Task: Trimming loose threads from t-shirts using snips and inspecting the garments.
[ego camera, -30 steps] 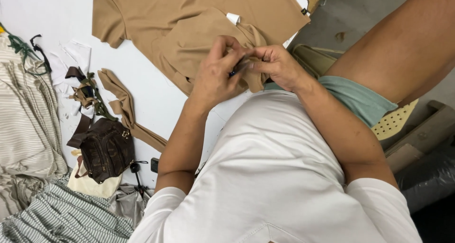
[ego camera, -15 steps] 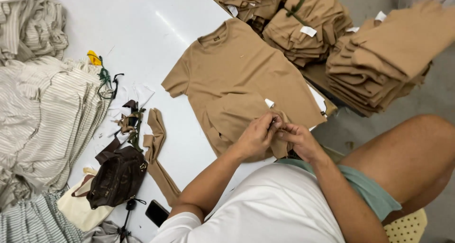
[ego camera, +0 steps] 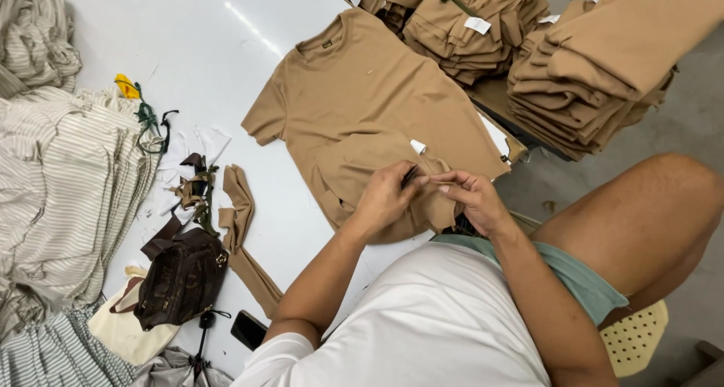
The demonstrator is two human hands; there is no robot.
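Tan shirt [ego camera: 362, 108] lies flat on the white table [ego camera: 196, 32], its folded hem at the near edge. Both hands pinch that hem: left hand [ego camera: 386, 198] also grips a small dark tool, right hand [ego camera: 473, 198] beside it. Stacks of folded shirts [ego camera: 603, 62] sit beyond; a brown bag [ego camera: 181, 277] lies left.

White table [ego camera: 188, 40] across left and centre, glossy, with a bright streak of overhead light. Grey concrete floor [ego camera: 679, 130] at right, dull and speckled. Yellow perforated plastic seat [ego camera: 633, 338] near right. Dark low ledge [ego camera: 520, 123] far right of table edge.
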